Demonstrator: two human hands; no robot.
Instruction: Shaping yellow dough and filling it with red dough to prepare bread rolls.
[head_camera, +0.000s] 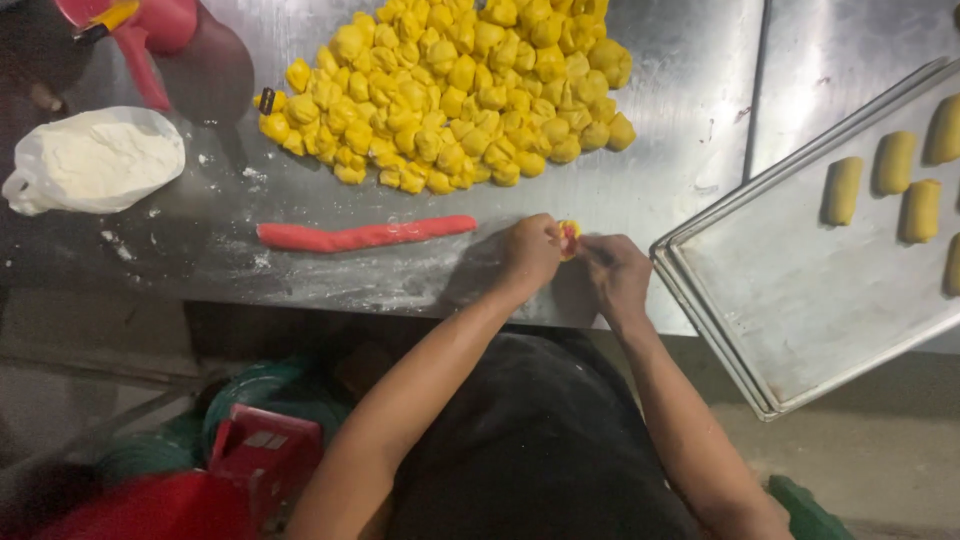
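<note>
My left hand (531, 252) and my right hand (617, 275) meet over the steel table's near edge, fingers pinched together on one small piece of yellow dough with a bit of red in it (569, 236). Just left of my hands lies a long red dough rope (365, 235). Behind them sits a big heap of yellow dough pieces (450, 90).
A metal baking tray (800, 300) at the right overhangs the table edge and carries several shaped yellow rolls (896, 162) at its far side. A white bag of flour (95, 160) lies far left, beside a red object (150, 30). Flour dusts the steel table (680, 120). A red box (265, 450) is below.
</note>
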